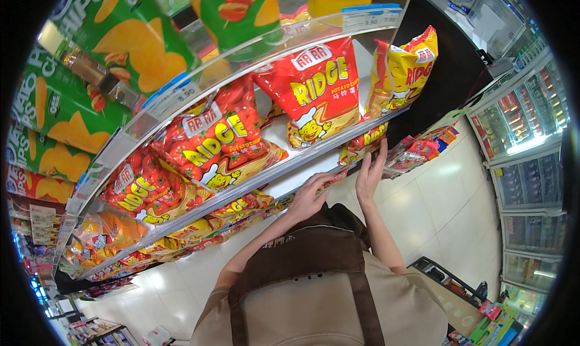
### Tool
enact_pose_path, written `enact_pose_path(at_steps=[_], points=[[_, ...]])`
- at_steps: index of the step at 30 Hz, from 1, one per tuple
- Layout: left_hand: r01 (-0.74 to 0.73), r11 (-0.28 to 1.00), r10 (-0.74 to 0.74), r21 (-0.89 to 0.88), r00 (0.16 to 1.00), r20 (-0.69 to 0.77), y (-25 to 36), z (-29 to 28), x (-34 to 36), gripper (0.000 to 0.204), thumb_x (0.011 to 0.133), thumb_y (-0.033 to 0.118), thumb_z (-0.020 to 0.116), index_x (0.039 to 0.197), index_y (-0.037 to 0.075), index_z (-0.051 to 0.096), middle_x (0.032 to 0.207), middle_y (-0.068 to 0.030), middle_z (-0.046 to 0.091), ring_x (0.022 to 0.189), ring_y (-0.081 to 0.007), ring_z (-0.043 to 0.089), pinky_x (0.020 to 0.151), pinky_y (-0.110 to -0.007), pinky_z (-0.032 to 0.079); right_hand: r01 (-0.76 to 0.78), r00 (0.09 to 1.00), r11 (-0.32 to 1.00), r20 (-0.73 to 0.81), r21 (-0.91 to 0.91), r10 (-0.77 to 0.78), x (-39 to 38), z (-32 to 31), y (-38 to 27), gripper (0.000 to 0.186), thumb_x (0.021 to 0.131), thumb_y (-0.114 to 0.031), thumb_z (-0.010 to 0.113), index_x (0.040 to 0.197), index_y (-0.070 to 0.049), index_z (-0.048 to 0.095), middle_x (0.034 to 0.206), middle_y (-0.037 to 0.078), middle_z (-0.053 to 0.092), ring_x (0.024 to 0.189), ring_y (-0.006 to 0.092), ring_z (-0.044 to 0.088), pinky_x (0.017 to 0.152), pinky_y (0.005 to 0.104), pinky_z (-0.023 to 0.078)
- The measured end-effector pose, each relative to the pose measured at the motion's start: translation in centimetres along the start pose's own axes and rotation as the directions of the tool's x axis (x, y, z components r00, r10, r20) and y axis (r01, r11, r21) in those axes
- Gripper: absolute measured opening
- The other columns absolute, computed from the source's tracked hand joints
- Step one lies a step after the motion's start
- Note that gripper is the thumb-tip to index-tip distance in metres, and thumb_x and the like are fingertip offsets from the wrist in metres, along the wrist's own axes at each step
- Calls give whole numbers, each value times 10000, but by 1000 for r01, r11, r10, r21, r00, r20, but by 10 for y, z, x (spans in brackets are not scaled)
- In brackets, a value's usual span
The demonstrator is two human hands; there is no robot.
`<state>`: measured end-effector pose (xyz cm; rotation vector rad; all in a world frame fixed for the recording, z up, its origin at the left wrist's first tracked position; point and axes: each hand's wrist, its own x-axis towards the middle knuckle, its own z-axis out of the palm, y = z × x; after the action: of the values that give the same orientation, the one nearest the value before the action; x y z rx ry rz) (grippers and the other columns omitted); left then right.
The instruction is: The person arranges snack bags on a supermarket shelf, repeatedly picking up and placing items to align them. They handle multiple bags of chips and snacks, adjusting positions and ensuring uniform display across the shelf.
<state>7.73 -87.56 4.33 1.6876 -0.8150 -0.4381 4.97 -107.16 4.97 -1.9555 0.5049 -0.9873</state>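
My left hand [310, 196] is below the shelf edge, fingers bent and closed at the edge of a reddish potato chip bag [340, 176], mostly hidden. Just right of it, my right hand [370, 176] is raised with fingers stretched out, its fingertips against a yellow and red potato chip bag [366, 142] on the lower tier. On the tier above stand a red potato chip bag [323, 89], tomato-patterned chip bags [219, 142] to its left, and a yellow chip bag [403, 74] at the right end.
A clear plastic guard and shelf rail [260, 178] run diagonally above my hands. Large green chip packs [130, 35] fill the upper left. Small red packets [417, 153] hang beyond the shelf's right end. Glass-door coolers [525, 140] line the right side, across a tiled floor [444, 195].
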Motion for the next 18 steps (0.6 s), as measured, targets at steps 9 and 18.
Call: enact_pose_path(at_steps=[9,18], points=[[-153,947,136,282,987,79,-10,23,42,568,792,30,607,1351,102,532,1521,-221,284,1415,-416,263,1161,-470,260,-328,944,923,26,201,330,33,10,48,554,1053,-342,368,1472,17,313,1490,203,385,1355,299,396,1117,358,289],[9,954,-3,300,1000,-23,-3,16,36,561,828,98,634,1374,171,528,1455,-252,361,1348,-429,371,1123,-450,324,-313,937,924,233,219,262,1,4,24,528,1035,-269,444,1440,54,341,1417,209,450,1283,277,452,1077,371,337]])
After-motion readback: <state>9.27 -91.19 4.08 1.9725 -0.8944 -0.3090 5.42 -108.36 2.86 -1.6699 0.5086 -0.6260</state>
